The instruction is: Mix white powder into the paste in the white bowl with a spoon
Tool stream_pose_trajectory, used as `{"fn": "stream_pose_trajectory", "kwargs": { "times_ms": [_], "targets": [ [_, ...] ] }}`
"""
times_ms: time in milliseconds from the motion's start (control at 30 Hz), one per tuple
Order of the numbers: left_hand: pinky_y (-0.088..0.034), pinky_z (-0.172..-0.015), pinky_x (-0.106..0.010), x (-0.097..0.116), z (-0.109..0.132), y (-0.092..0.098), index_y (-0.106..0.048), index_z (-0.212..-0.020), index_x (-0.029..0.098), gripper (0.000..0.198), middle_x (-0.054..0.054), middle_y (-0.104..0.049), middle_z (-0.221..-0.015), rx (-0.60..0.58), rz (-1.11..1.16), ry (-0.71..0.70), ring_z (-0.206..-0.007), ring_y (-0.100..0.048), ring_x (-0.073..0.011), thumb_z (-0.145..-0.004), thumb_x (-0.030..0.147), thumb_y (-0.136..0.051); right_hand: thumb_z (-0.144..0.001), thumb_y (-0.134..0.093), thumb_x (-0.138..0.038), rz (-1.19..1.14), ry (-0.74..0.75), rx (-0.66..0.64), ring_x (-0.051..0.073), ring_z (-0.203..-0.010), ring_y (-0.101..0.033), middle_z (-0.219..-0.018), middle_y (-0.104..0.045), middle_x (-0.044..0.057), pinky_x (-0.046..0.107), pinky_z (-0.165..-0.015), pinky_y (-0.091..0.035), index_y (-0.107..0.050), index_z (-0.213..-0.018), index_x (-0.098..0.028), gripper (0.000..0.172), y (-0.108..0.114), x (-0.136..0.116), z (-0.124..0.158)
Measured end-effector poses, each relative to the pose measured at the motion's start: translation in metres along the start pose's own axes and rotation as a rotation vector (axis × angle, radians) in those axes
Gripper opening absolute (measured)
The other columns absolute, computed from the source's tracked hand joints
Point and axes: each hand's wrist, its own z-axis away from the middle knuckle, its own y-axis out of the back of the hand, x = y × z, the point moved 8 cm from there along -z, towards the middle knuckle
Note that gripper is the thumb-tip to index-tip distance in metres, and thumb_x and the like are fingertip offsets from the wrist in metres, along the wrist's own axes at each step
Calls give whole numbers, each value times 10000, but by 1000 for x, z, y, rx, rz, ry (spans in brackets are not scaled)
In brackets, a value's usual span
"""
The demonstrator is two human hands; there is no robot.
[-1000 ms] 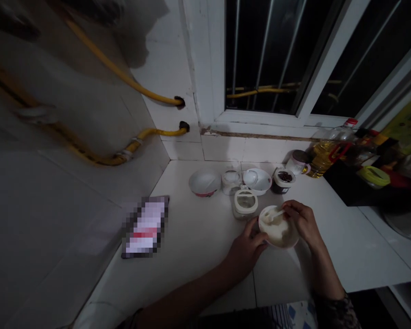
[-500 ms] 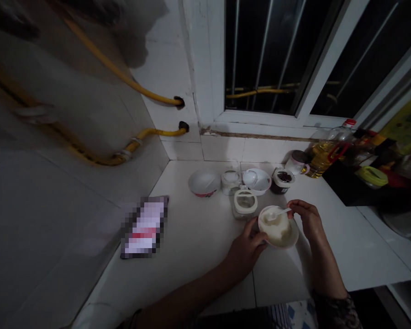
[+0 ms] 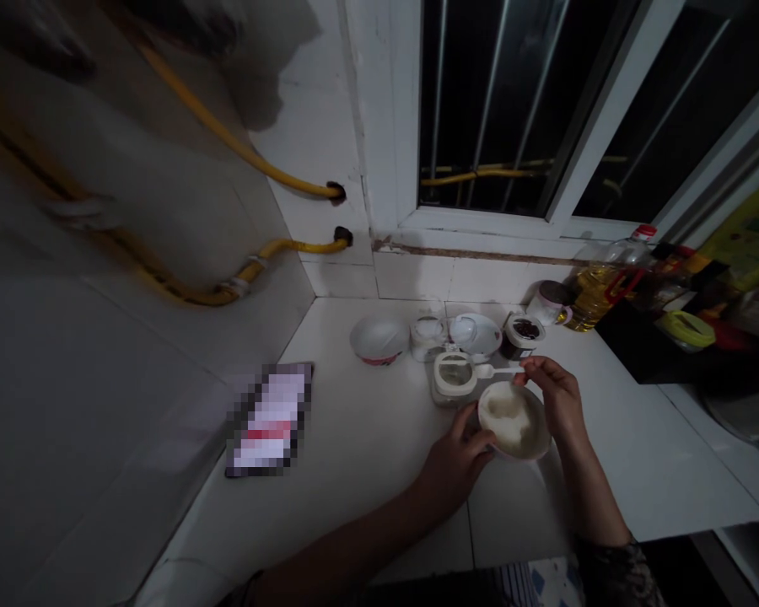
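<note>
My left hand point(image 3: 459, 455) grips the near-left rim of a bowl point(image 3: 540, 445) that is tilted and holds a white, powdery or grainy substance point(image 3: 511, 419). My right hand point(image 3: 557, 396) pinches the handle of a small white spoon point(image 3: 488, 371), which hangs level just above the bowl's far rim. The spoon's tip reaches toward a square jar with a white-framed lid point(image 3: 454, 378), left of the bowl. Whether anything lies in the spoon, I cannot tell.
Behind stand a white bowl point(image 3: 379, 339), a clear jar point(image 3: 428, 337), another bowl point(image 3: 484, 335), a dark-filled jar point(image 3: 522, 335) and a mug point(image 3: 549, 303). An oil bottle point(image 3: 607, 278) is at right. A blurred-out phone-like object point(image 3: 271, 419) leans left.
My right hand has lifted the spoon out of the white substance and moved it up and slightly left, beyond the bowl's far rim. My left hand stays on the bowl.
</note>
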Motion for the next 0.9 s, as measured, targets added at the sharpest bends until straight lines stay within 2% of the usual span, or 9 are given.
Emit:
{"fn": "stream_pose_trajectory", "kwargs": {
  "times_ms": [67,133,267,333,400,500,567,700,900],
  "targets": [
    [-525,-884,-366,0,0,0,-581,-1005,216,194,-83,-327,-1408,2,4,4,-959,-617,-177,-844,109,-569,-784,-581,-404,82,96,-27,158,-597,-549,-635,-624,2,278,-600,-419,-602,-812,-194,213,-13,-9,5],
    [-520,-894,-365,-1,0,-1,-580,-1009,220,194,-76,-328,-1410,1,6,3,-970,-615,-176,-844,118,-570,-852,-518,-357,257,287,-66,175,-666,-566,-714,-645,22,305,-652,-433,-601,-857,-201,177,-26,-23,12],
    [-519,-896,-374,-2,0,-1,-581,-1006,214,183,-84,-332,-1402,0,-3,10,-984,-617,-186,-848,125,-561,-882,-447,-189,651,776,-330,205,-768,-556,-768,-661,49,388,-796,-399,-628,-887,-201,182,-64,-42,37],
    [-518,-898,-374,-1,0,-1,-581,-1000,208,180,-93,-334,-1395,0,-6,9,-977,-621,-185,-845,117,-566,-884,-431,-149,708,868,-364,202,-755,-549,-764,-660,48,394,-796,-397,-624,-914,-199,202,-66,-45,42],
    [-515,-903,-370,0,0,0,-578,-1006,209,192,-94,-328,-1400,0,-6,3,-968,-623,-179,-841,112,-575,-894,-444,-156,672,841,-275,197,-778,-556,-782,-661,47,382,-798,-409,-615,-910,-202,178,-54,-50,39],
    [-518,-899,-365,1,0,0,-575,-1022,214,212,-89,-315,-1417,7,-10,-2,-964,-621,-177,-836,114,-587,-901,-482,-223,583,686,-109,200,-812,-575,-764,-653,36,347,-756,-438,-615,-869,-215,137,-24,-52,27],
    [-517,-901,-366,0,0,-1,-575,-1029,217,218,-86,-313,-1423,4,-10,-4,-971,-618,-181,-835,119,-589,-900,-492,-263,577,617,-56,197,-777,-585,-738,-645,28,335,-725,-447,-623,-865,-218,142,-7,-52,23],
    [-518,-899,-376,-2,1,-1,-585,-1019,216,197,-95,-325,-1412,-5,-15,10,-964,-621,-183,-844,125,-581,-894,-492,-292,709,636,-57,201,-735,-581,-706,-640,32,340,-709,-445,-627,-833,-214,168,11,-55,24],
    [-518,-899,-376,0,0,2,-590,-1011,213,199,-94,-333,-1405,-10,-1,16,-964,-623,-184,-842,108,-570,-888,-464,-218,890,754,-119,197,-672,-574,-654,-632,24,364,-726,-435,-617,-880,-204,154,16,-60,35]
  ]
}}
